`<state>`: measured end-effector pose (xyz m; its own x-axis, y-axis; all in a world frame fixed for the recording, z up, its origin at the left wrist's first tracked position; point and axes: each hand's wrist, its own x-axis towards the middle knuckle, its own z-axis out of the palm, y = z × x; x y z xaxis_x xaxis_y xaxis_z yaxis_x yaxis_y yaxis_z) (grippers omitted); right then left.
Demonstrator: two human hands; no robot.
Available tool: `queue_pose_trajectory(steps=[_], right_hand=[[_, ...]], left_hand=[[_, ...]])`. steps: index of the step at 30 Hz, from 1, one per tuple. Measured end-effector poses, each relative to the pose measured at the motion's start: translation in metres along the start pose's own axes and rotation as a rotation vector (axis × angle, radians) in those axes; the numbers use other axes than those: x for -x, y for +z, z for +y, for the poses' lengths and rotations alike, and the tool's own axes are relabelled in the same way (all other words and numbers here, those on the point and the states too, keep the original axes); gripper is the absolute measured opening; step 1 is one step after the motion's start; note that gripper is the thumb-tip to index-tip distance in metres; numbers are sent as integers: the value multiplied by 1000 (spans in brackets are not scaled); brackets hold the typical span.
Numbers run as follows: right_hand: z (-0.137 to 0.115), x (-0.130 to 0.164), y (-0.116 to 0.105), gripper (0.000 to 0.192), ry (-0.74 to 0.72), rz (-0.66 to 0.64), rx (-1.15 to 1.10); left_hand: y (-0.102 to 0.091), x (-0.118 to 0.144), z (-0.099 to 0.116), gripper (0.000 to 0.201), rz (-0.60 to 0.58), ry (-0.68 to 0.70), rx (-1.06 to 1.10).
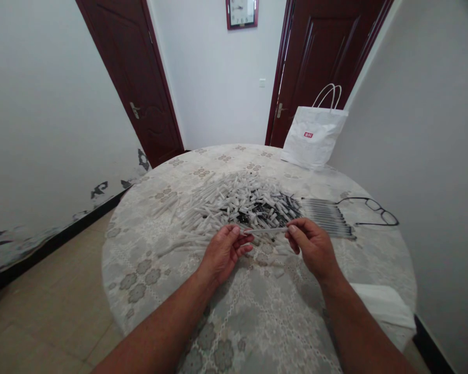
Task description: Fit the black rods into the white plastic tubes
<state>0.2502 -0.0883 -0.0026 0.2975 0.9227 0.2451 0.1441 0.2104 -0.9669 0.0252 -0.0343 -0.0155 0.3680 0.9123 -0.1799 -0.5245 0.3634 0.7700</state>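
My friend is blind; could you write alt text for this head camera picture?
Two bare hands, left hand and right hand, hold a thin pen between them over a round table. Behind lie a pile of pen parts, a row of pens and glasses.

Held pen (265,229): one thin, pale pen lying level, crosswise, just above the worktop (257,311) in its near middle, pinched at both ends between the hands.
Left hand (224,250): fingers curled, fingertips closed on the pen's left end.
Right hand (312,246): thumb and forefinger closed on the pen's right end.
Heap of pen parts (234,202): a loose pile of white barrels and dark pieces, lying every way, at the worktop's middle, just beyond the hands.
Row of finished pens (327,215): dark pens laid side by side, parallel, toward the worktop's right edge.
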Motion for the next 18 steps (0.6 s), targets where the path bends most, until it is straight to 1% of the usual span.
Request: queue_pose_trajectory(steps=[5,9,13,18], right_hand=[[-2,2,-1,24,-39,-37,120],[-1,3,-1,20,-140,-104,337],[6,1,0,18,-313,-182,551],[7,0,2,21,-569,-248,736]], left_hand=[[-4,-4,0,23,9,36,13],[-6,-5,1,22,24,74,18],[-8,-6,4,25,47,94,14],[-12,-10,4,25,93,122,-27]])
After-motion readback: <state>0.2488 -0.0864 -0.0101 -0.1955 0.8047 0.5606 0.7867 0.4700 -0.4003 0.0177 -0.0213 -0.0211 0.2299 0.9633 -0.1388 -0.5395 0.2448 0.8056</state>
